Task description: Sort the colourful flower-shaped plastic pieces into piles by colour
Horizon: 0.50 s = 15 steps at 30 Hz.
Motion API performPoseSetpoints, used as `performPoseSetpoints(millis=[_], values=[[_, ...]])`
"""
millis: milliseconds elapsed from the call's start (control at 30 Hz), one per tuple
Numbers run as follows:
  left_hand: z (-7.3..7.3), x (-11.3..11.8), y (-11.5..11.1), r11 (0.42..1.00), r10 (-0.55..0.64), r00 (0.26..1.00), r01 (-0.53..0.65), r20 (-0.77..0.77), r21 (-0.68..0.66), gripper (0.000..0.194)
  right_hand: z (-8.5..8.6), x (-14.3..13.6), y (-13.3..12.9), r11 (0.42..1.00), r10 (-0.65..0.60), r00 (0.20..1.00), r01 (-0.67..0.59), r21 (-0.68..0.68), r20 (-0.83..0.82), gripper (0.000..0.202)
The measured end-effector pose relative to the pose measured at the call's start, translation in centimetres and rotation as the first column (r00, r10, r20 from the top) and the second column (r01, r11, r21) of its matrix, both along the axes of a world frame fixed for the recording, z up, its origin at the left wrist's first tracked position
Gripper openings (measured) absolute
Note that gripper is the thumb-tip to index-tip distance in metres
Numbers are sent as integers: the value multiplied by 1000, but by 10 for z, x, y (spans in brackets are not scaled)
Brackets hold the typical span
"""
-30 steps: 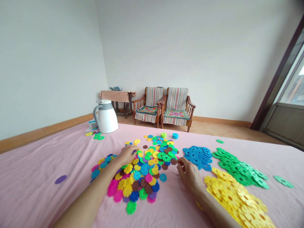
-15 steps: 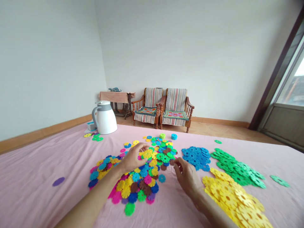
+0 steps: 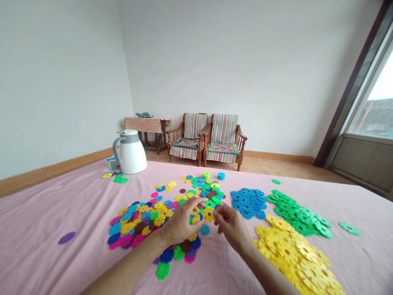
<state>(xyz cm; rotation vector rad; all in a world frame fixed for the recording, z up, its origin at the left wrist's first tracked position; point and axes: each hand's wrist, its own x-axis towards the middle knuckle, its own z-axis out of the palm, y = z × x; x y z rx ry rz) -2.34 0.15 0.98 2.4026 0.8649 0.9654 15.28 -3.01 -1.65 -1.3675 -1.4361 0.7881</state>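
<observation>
A yellow flower-shaped plastic disc (image 3: 208, 214) stands upright between my hands, its notched face toward me. My left hand (image 3: 184, 219) curves over the mixed pile, thumb and fingertips at the disc's left edge. From the right, the bent fingers of my right hand (image 3: 231, 227) pinch at the disc's other edge. Beneath and beside my left hand spreads the pile of mixed-colour discs (image 3: 139, 223). A single light-blue disc (image 3: 205, 230) lies just below the yellow one. My left palm hides part of the pile.
Sorted blue (image 3: 248, 203), green (image 3: 299, 215) and yellow discs (image 3: 291, 250) form heaps on the right of the pink cloth (image 3: 82, 205). Lime (image 3: 206, 175) and blue stacks (image 3: 221, 176) stand behind. A white jug (image 3: 132, 153) is back left. Two armchairs (image 3: 222, 141) stand beyond.
My left hand has moved right and slightly down, bringing a yellow disc to my right hand. My right hand has shifted slightly left. The view has turned a little to the right.
</observation>
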Motion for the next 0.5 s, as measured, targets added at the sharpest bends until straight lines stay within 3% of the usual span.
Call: performPoseSetpoints(millis=[200, 333, 433, 500], values=[[-10, -5, 12, 998, 59, 998, -58, -24, 21, 36, 14, 43, 11, 971, -237, 914, 226, 72, 330, 19], [-15, -8, 19, 990, 126, 992, -124, -21, 66, 25, 24, 89, 17, 971, -238, 804, 209, 115, 545, 17], [-17, -10, 25, 977, 189, 982, -188, -9, 103, 17, 27, 124, 15, 983, -117, 737, 179, -25, 665, 21], [-18, -13, 28, 968, 227, 974, -224, -17, 112, 15, 27, 144, 11, 982, -102, 720, 182, -45, 687, 28]])
